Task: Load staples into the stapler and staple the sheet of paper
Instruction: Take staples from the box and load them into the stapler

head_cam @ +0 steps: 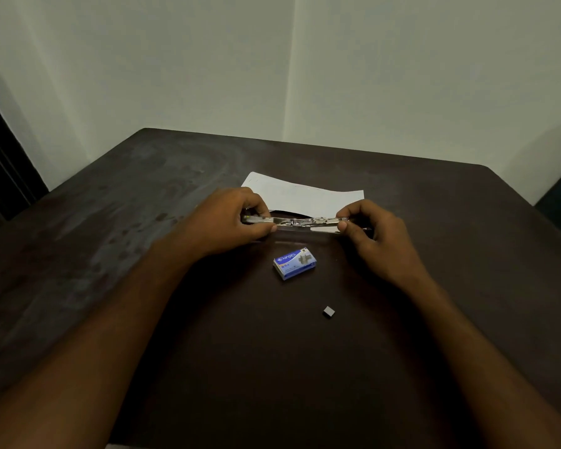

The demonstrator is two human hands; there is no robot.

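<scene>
1. Far left: we see the dark counter (94, 238), its top scuffed and mottled, set into the corner of a pale wall (175, 76).
2. The left hand (234, 218) extends from the lower left on a bare forearm. Its fingers (256, 202) and thumb are curled round the left end of the stapler (305, 223), pinching it tight.
3. The stapler, centre, is swung open into one long, nearly level metal bar. It spans the gap between the two hands, with its hinge about midway. We cannot tell whether it touches the counter or is held just above it.
4. Just behind the stapler the white sheet of paper (305, 196) lies on the counter. Its near edge is hidden by the stapler and the knuckles of both hands.
5. On our side of the stapler, between the two forearms, a blue-and-white box of staples (294, 264) lies flat on the counter. It is turned at a slant and sits apart from both hands.
6. Nearer to us and a little to the right sits a small grey block (328, 312), alone on the counter and too small for us to identify.
7. Right: the right hand (370, 234) grasps the stapler's other end, with its fingers (353, 209) bent over the top and the thumb beneath.
</scene>
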